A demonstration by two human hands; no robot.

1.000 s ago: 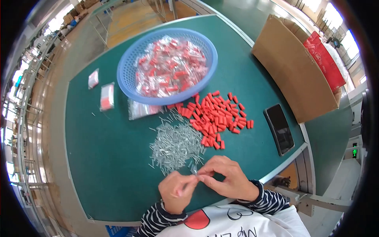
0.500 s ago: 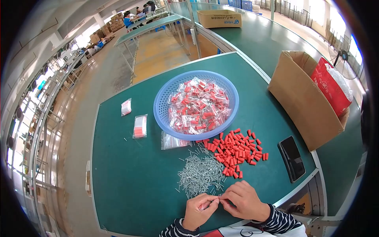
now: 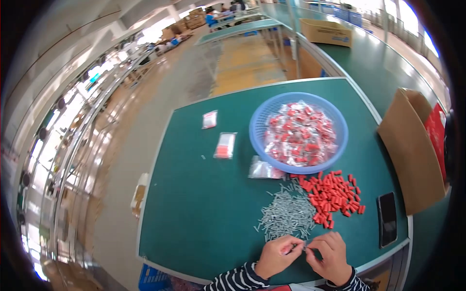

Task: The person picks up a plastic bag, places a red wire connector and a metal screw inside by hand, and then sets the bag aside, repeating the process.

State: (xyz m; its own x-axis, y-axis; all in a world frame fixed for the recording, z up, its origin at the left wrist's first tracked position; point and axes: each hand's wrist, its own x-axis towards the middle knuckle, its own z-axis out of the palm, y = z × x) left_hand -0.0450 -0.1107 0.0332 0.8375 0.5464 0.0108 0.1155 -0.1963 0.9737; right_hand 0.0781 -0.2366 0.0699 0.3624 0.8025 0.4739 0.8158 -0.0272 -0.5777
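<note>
My left hand (image 3: 279, 257) is closed in a pinch on a small clear plastic bag (image 3: 305, 246), and a bit of red shows between its fingers. The bag's other edge is pinched by my right hand (image 3: 331, 254). Most of the bag is hidden by the fingers. Just beyond my hands lies a heap of grey metal screws (image 3: 287, 213), whose exact kind is too small to tell. Red plastic caps (image 3: 335, 194) form a pile to the right of it. Behind both, a blue basket (image 3: 257, 138) holds many filled bags with red pieces inside.
Flat plastic bags (image 3: 263, 169) lie against the basket, with a bag stack (image 3: 225, 145) and another small packet (image 3: 209, 120) farther left. A black phone (image 3: 387, 219) rests near the green table's (image 3: 194, 208) right edge. An open cardboard box (image 3: 407, 155) stands at right.
My view has turned left, so the table and everything on it appear farther right. Both hands stay together at the small bag, with only slight finger movement.
</note>
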